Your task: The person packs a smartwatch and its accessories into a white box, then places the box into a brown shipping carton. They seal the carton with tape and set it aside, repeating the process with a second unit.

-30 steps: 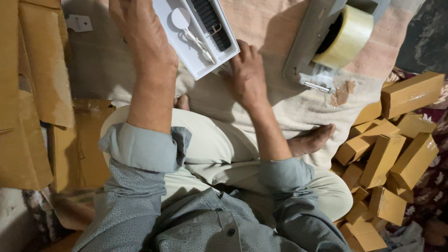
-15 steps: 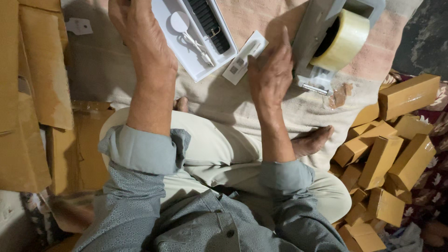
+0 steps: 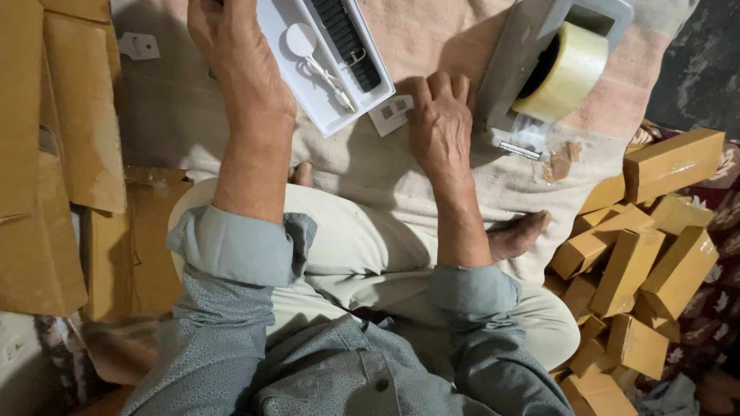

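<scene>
My left hand (image 3: 235,58) grips the left edge of an open white box (image 3: 324,100). In the box lie a black strap (image 3: 347,38) and a white round charger with its cable (image 3: 312,54). My right hand (image 3: 441,127) sits just right of the box, fingers curled over a small white card (image 3: 389,114) that rests on the cloth at the box's lower right corner. Both sleeves are grey-blue, and I sit cross-legged.
A grey tape dispenser (image 3: 532,69) with a roll of clear tape (image 3: 566,69) stands just right of my right hand. Several small brown cartons (image 3: 640,254) are piled at the right. Flattened cardboard (image 3: 54,154) lies along the left. A bare foot (image 3: 516,231) shows below the dispenser.
My right hand went from the box's lower edge to lifting a small white card, and now holds it down on the cloth beside the box. The left hand has kept its grip.
</scene>
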